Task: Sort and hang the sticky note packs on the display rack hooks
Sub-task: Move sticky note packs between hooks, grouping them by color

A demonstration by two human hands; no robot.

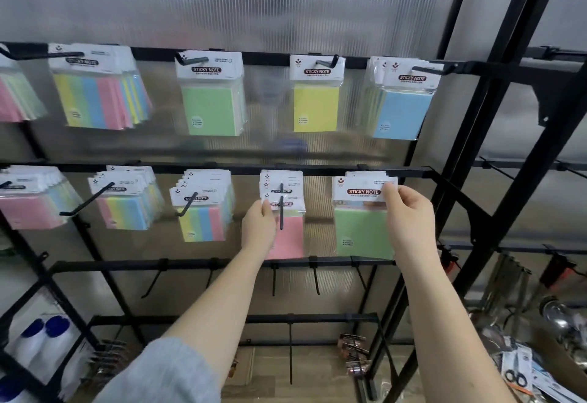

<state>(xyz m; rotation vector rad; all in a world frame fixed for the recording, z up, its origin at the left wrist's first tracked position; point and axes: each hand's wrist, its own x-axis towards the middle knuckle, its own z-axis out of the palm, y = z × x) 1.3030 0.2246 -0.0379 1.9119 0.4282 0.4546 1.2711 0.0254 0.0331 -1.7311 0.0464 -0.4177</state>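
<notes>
A black display rack carries two rows of hanging sticky note packs. On the lower row, my left hand pinches the left edge of a pink pack that hangs on a black hook. To its right, my right hand pinches the white header card of a green pack up at the rail. The hook behind that green pack is hidden. The upper row holds multicolour, green, yellow and blue packs.
More multicolour and pink packs hang at the lower left. Below run rails with bare hooks. White bottles with blue caps stand at bottom left. Scissors packs and metal goods lie at bottom right. A black frame post stands at the right.
</notes>
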